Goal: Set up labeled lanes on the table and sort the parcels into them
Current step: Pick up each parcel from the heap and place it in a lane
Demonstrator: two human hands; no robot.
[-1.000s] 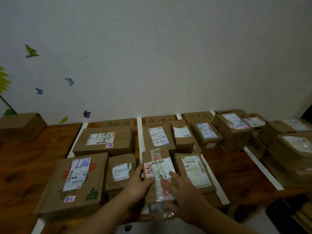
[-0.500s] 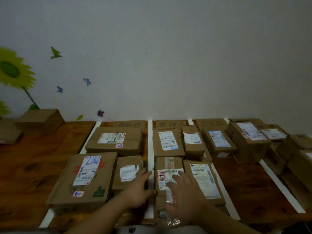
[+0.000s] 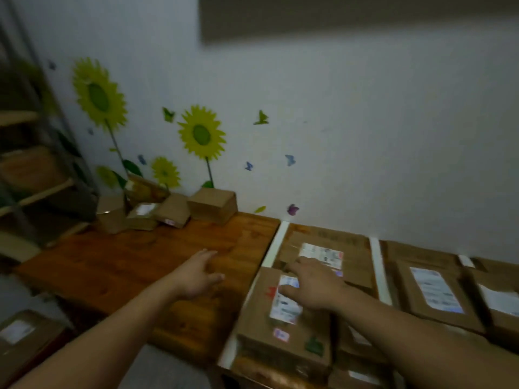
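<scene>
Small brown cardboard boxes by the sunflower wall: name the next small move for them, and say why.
Probably extend the left hand to the nearest of the small brown cardboard boxes and grip it. It and the right hand are open and empty, it reaches over the wooden table towards them, and they sit outside the white tape lane strip.

Label (image 3: 282, 307) on the parcel (image 3: 286, 343) at the table (image 3: 157, 256) front edge blurred unreadable, partly under the right hand (image 3: 314, 287), end parcels (image 3: 502, 301) cut by the right frame edge, lane sign (image 3: 337, 236) writing illegible
</scene>
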